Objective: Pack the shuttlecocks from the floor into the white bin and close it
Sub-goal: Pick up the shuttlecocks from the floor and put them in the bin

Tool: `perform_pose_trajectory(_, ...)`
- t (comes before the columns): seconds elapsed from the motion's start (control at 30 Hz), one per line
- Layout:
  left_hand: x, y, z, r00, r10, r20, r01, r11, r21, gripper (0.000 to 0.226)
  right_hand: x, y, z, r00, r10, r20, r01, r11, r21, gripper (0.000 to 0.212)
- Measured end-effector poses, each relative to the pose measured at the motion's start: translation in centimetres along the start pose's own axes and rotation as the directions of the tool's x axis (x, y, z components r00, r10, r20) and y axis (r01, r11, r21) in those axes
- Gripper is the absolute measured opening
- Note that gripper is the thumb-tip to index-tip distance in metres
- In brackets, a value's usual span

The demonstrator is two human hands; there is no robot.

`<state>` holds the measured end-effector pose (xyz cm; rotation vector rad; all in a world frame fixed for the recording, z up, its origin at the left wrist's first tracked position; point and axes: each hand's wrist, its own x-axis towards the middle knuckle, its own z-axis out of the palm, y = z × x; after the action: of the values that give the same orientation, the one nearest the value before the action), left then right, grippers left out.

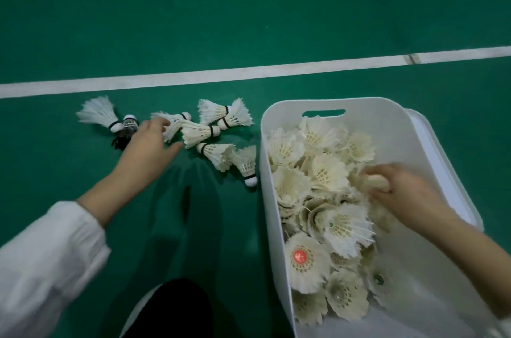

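Note:
Several white feather shuttlecocks (210, 127) lie in a loose heap on the green floor, left of the white bin (272, 144). A dark shuttlecock (128, 127) lies at the heap's left end. My left hand (150, 141) reaches over the heap with fingers spread, touching one white shuttlecock and holding nothing. The bin is full of several shuttlecocks (326, 172) standing cork-down. My right hand (401, 185) is inside the bin, closed around a shuttlecock (373, 183) by its cork end. A white lid (431, 149) lies under or behind the bin's right side.
A white court line (249, 72) crosses the green floor beyond the heap. My dark knee (179, 307) is at the bottom centre, near the bin's left wall. A lone shuttlecock (247, 166) stands close to that wall.

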<state>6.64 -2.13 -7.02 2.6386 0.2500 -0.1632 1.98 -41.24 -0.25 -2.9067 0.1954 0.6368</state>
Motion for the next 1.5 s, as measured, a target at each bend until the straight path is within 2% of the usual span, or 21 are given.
perform_pose_trajectory(0.07, 1.1, -0.4, 0.7, 0.999, -0.049, -0.011, 0.048, 0.998, -0.026, 0.054, -1.2, -1.9, -2.5, 0.983, -0.108, -0.147, 0.114, 0.993, 0.033, 0.026)
perform_pose_trajectory(0.17, 2.4, 0.2, 1.9, 0.986, -0.143, 0.085, 0.155, 0.974, -0.166, 0.046, -3.1, -7.0, -6.0, 0.918, -0.323, -0.229, 0.356, 0.927, 0.119, 0.014)
perform_pose_trajectory(0.23, 2.9, 0.7, 3.1, 0.97, -0.202, 0.135, 0.23, 0.942, -0.245, 0.04, -3.9, -11.3, -6.8, 0.86, -0.476, -0.185, 0.504, 0.851, 0.15, 0.017)
perform_pose_trajectory(0.3, 3.2, 0.6, 4.4, 0.968, -0.234, 0.091, 0.251, 0.901, -0.353, 0.033, -3.8, -15.4, -5.2, 0.802, -0.587, -0.112, 0.597, 0.784, 0.167, 0.022)
perform_pose_trajectory(0.37, 3.2, 0.1, 4.6, 0.969, -0.244, 0.034, 0.232, 0.861, -0.453, 0.022, -2.6, -19.1, -1.9, 0.708, -0.701, -0.092, 0.706, 0.698, 0.118, 0.023)
perform_pose_trajectory(0.4, 2.9, -0.3, 4.3, 0.976, -0.216, 0.023, 0.2, 0.852, -0.483, 0.016, -1.9, -20.8, -0.1, 0.687, -0.723, -0.073, 0.727, 0.681, 0.093, 0.026)
perform_pose_trajectory(0.53, -0.5, -1.8, 2.2, 1.0, -0.018, -0.025, 0.003, 0.87, -0.493, 0.007, 0.5, -24.9, 5.6, 0.761, -0.645, 0.062, 0.645, 0.764, 0.024, 0.055)
perform_pose_trajectory(0.6, -2.9, -2.7, 1.3, 0.996, 0.058, -0.071, -0.084, 0.89, -0.449, 0.005, 0.8, -25.7, 7.2, 0.774, -0.626, 0.091, 0.624, 0.78, 0.053, 0.061)
perform_pose_trajectory(0.7, -5.5, -4.0, 0.1, 0.99, 0.111, -0.082, -0.137, 0.877, -0.46, 0.003, 0.7, -25.9, 8.6, 0.765, -0.64, 0.068, 0.632, 0.767, 0.109, 0.056)
perform_pose_trajectory(0.83, -6.4, -4.3, -0.6, 0.963, 0.26, 0.069, -0.204, 0.872, -0.445, 0.003, 0.2, -25.9, 9.5, 0.753, -0.657, 0.04, 0.641, 0.746, 0.18, 0.056)
perform_pose_trajectory(0.9, -5.5, -4.3, -1.2, 0.936, 0.336, 0.104, -0.262, 0.863, -0.431, 0.017, 0.3, -26.0, 9.3, 0.785, -0.617, 0.059, 0.606, 0.784, 0.134, 0.042)
perform_pose_trajectory(0.93, -4.6, -4.5, -1.5, 0.933, 0.352, 0.076, -0.289, 0.858, -0.424, 0.021, 0.4, -26.0, 9.0, 0.808, -0.586, 0.06, 0.58, 0.809, 0.094, 0.033)
perform_pose_trajectory(0.97, -3.4, -4.9, -1.9, 0.948, 0.319, 0.018, -0.282, 0.861, -0.423, 0.023, 0.5, -26.0, 8.9, 0.829, -0.556, 0.058, 0.552, 0.831, 0.063, 0.028)
perform_pose_trajectory(1.03, -0.8, -6.8, -2.6, 0.986, 0.094, -0.139, -0.144, 0.898, -0.417, 0.029, 0.6, -25.9, 8.6, 0.851, -0.522, 0.06, 0.52, 0.853, 0.048, 0.024)
perform_pose_trajectory(1.07, 0.5, -8.2, -2.6, 0.981, -0.021, -0.193, -0.053, 0.927, -0.371, 0.038, 0.6, -25.8, 8.6, 0.849, -0.524, 0.061, 0.522, 0.852, 0.053, 0.023)
perform_pose_trajectory(1.13, 2.1, -10.8, -2.0, 0.981, -0.131, -0.146, 0.097, 0.971, -0.218, 0.058, 0.3, -25.7, 8.5, 0.842, -0.536, 0.068, 0.532, 0.844, 0.065, 0.024)
perform_pose_trajectory(1.2, 2.9, -12.3, -0.7, 0.994, -0.104, -0.038, 0.098, 0.986, -0.133, 0.064, 0.2, -25.5, 8.1, 0.843, -0.536, 0.053, 0.53, 0.843, 0.092, 0.025)
perform_pose_trajectory(1.27, 3.1, -12.7, 0.7, 0.998, -0.057, -0.023, 0.052, 0.982, -0.181, 0.057, 0.2, -25.1, 7.2, 0.865, -0.502, 0.023, 0.496, 0.86, 0.12, 0.023)
perform_pose_trajectory(1.37, 3.2, -12.1, 1.6, 0.978, -0.129, -0.162, 0.076, 0.95, -0.302, 0.036, 0.6, -24.1, 5.6, 0.894, -0.448, -0.013, 0.447, 0.89, 0.088, 0.021)
perform_pose_trajectory(1.5, 2.7, -12.2, 0.9, 0.945, -0.18, -0.273, 0.08, 0.937, -0.341, 0.016, 0.8, -23.4, 4.9, 0.903, -0.429, -0.025, 0.429, 0.901, 0.066, 0.022)
